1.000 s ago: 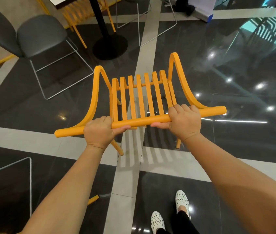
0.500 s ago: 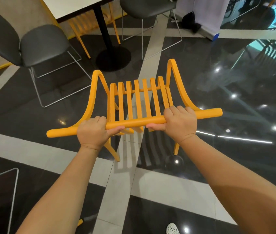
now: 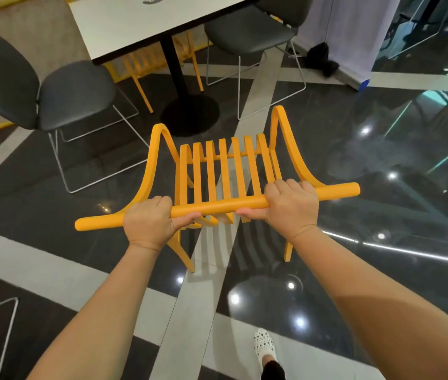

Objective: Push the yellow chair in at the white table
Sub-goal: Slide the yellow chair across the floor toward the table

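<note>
The yellow slatted chair [image 3: 224, 171] stands in the middle of the glossy dark floor, its seat facing away from me toward the white table [image 3: 146, 20]. My left hand [image 3: 149, 222] grips the left part of the chair's round top rail. My right hand [image 3: 290, 205] grips the same rail further right. The table stands at the top of the view on a black post with a round black base [image 3: 190, 115]. The chair's front edge is a short way from that base, short of the table top.
A grey chair [image 3: 53, 94] on a wire frame stands left of the table, another grey chair [image 3: 250, 31] to its right. A second yellow chair [image 3: 159, 61] sits under the table's far side. A white banner stand [image 3: 349, 39] is at the back right. My shoe [image 3: 264, 344] shows at the bottom.
The yellow chair and both hands have moved forward toward the table. The table top and its base now come further into view, closer to the chair.
</note>
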